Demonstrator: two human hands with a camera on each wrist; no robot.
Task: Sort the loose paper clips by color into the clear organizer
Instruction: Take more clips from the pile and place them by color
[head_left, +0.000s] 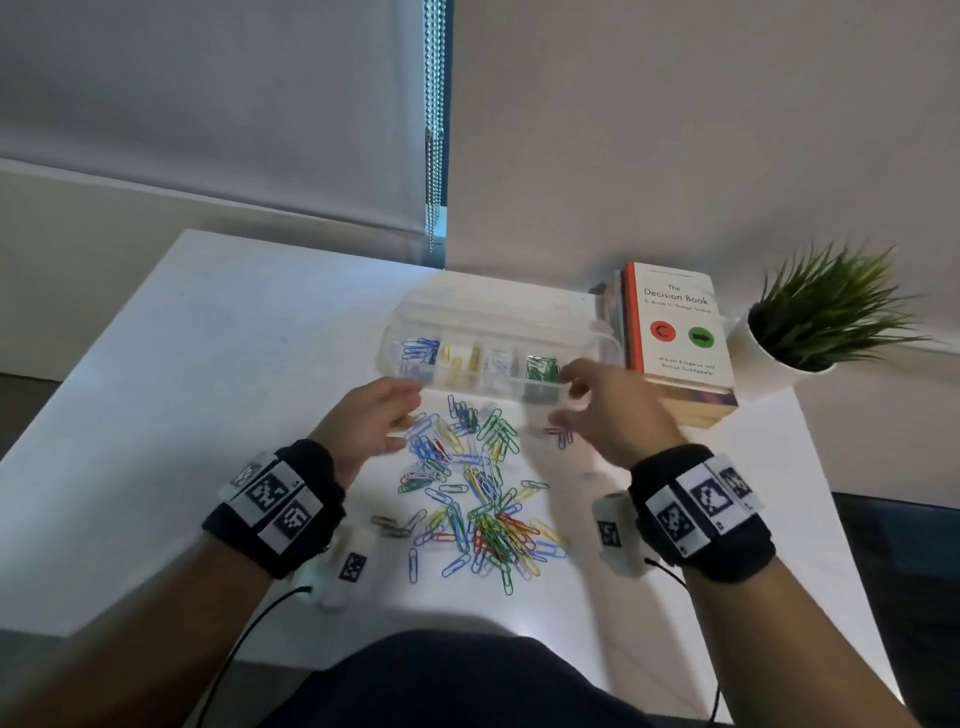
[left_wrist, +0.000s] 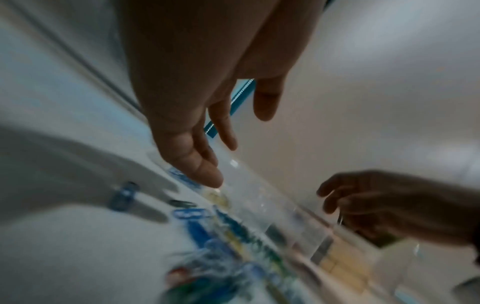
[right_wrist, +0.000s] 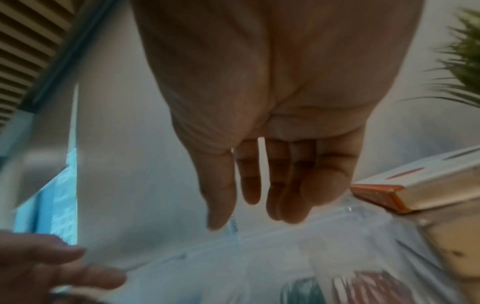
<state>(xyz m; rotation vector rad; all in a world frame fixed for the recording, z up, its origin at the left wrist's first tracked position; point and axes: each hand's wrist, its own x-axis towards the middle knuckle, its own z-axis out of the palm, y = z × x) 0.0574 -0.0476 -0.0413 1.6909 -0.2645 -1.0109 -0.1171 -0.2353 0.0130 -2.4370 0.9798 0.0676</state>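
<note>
Organizer (head_left: 498, 358) just beyond fingers (head_left: 566, 418); clips (head_left: 478, 499) below.

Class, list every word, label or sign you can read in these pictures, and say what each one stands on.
"The Decision Book": title on the book cover.
Subtitle line beneath it: too blurred to read.
Author line low on the cover: too blurred to read with certainty.
Black-and-white square markers on the wristbands: coded patterns, no words.

- The head camera looks forward and down from above my lap over the counter (head_left: 208, 364), taking in both hands, the organizer (head_left: 493, 353) and the wall behind.
- My left wrist camera looks along the palm, close above the counter, toward the organizer and my right hand (left_wrist: 389, 205).
- My right wrist camera looks along the fingers, very close; it shares the organizer and my left hand (right_wrist: 52, 267).
</note>
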